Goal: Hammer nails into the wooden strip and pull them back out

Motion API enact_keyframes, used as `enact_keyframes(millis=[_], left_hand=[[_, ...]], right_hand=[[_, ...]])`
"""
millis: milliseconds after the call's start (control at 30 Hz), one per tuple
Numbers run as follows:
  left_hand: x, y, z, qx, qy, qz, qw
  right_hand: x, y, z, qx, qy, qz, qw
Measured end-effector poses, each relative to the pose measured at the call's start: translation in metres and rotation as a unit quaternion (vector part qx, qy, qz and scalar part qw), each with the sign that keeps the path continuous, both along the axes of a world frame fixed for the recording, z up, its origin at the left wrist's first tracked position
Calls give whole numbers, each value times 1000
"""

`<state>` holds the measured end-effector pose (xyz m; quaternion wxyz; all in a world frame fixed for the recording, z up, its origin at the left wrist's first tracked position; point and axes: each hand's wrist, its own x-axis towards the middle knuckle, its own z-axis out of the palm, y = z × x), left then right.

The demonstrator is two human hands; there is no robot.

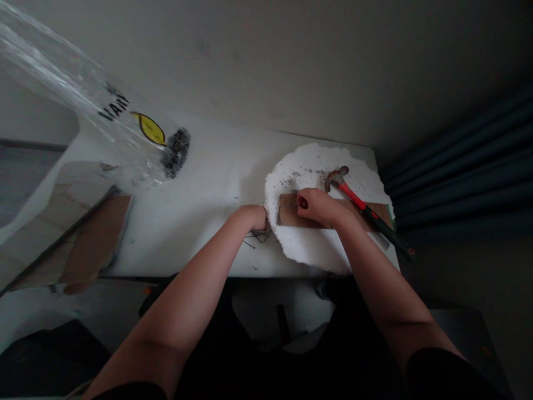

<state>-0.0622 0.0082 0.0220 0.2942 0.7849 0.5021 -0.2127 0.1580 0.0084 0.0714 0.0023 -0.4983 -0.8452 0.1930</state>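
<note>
My right hand (317, 206) is closed in a loose fist over a brown board (289, 218); whatever its fingers hold is hidden. Beside the fist, the board's left end has a rough, dark-specked patch (290, 201). The board lies on a ragged-edged white slab (291, 244). A claw hammer (355, 198) with a red and black handle rests across slab and board, right of that hand. My left hand (255, 216) reaches down at the slab's left edge, over a small heap of thin dark nail-like pieces (260, 235). Its fingers are out of sight.
The white table (200, 222) meets a grey wall behind. A clear plastic wrap (137, 144) with dark and yellow print lies at the back left. Brown and pale boards (97, 236) stick out over the front left edge. A dark curtain (466, 150) hangs at right.
</note>
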Motion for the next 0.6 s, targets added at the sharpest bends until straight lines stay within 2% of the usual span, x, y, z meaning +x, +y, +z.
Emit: enact_keyframes(millis=[267,600], left_hand=[[-3,1,-4,-6,-74,1,997],[-3,1,-4,7,-64,6,998]], right_hand=[[-2,1,0,-15,0,-6,1000],[-2,4,-2,-29,-6,-2,1000]])
